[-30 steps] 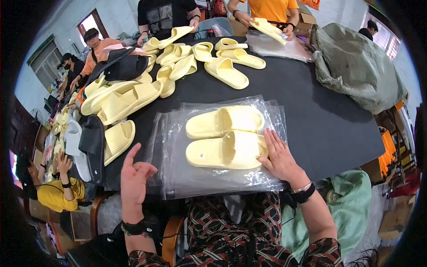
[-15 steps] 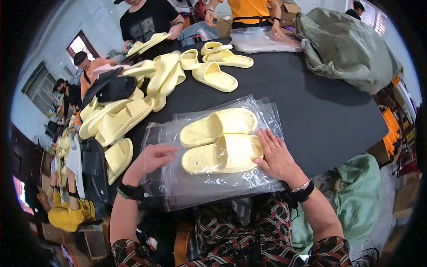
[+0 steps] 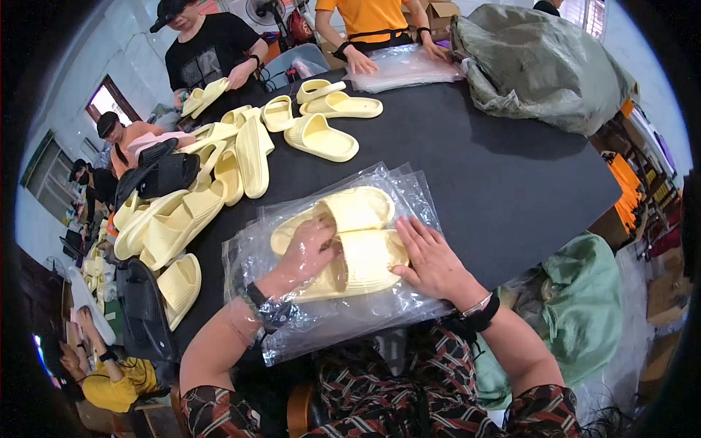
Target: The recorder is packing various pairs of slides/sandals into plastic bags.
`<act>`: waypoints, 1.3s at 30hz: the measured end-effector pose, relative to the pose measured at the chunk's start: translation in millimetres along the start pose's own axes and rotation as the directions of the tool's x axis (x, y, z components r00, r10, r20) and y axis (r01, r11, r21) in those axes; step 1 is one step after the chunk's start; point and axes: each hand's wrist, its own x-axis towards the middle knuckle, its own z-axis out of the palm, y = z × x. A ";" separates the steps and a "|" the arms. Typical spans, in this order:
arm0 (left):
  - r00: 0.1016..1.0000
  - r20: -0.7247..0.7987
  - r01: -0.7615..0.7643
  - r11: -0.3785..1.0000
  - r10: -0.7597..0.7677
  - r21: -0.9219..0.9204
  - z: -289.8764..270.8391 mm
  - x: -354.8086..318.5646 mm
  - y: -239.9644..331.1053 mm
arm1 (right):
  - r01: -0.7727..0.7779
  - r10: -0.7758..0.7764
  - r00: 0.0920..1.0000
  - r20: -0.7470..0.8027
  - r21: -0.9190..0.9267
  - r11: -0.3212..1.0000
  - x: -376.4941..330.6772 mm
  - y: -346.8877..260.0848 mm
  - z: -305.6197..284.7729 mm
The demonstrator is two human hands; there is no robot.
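A pair of pale yellow slippers point(image 3: 374, 257) lies side by side in a clear plastic bag point(image 3: 365, 310), straps toward the right. My left hand point(image 3: 310, 248) reaches into the bag, and plastic glints over its wrist. Its fingers are bent around the inner edges of the slippers, just left of the straps, with the tips partly hidden. Outside the bag, my right hand point(image 3: 432, 261) lies flat with fingers stretched against the toe ends. More clear bags seem to be layered beneath.
Loose yellow slippers point(image 3: 175, 226) are heaped on the black table point(image 3: 511, 197) at left, with black slippers point(image 3: 150, 306) among them. Across the table, one person handles yellow slippers and another touches a stack of clear bags point(image 3: 405, 69). A large grey-green sack point(image 3: 540, 69) stands far right.
My left hand has moved right, from the bag's left side onto the slippers inside it. The right hand keeps its place at the toes. The whole view has shifted slightly.
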 end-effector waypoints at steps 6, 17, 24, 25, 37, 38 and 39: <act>0.990 0.089 0.109 0.994 -0.110 0.018 -15.6 -25.2 -16.2 | 0.008 -0.008 1.000 -0.017 -0.002 1.000 1.4 -0.2 1.9; 0.698 -0.091 0.690 0.701 -0.711 -0.183 -119.4 -160.9 4.3 | -0.012 0.012 1.000 -0.012 -0.058 0.998 0.0 4.3 7.2; 0.489 -0.489 0.664 0.672 -0.722 -0.328 -211.6 -222.7 27.9 | -0.042 0.041 0.999 -0.014 -0.049 0.998 -0.5 2.2 8.0; 0.446 -0.573 0.629 0.696 -0.688 -0.346 -223.3 -220.8 37.1 | -0.051 0.050 0.999 -0.017 -0.040 0.998 0.0 0.9 8.6; 0.752 -0.643 0.560 0.656 -0.144 0.506 -215.6 -93.6 169.0 | -0.077 0.078 0.997 0.011 -0.051 0.996 3.0 -5.8 -1.1; 0.809 -0.566 0.497 0.699 -0.159 0.514 -197.8 -73.0 180.8 | -0.050 0.051 0.999 0.012 -0.043 0.998 4.3 -8.9 -2.3; 0.833 -0.527 0.438 0.779 -0.165 0.448 -162.7 -51.8 171.1 | -0.062 0.063 0.998 0.016 -0.062 0.996 0.4 -2.8 -0.6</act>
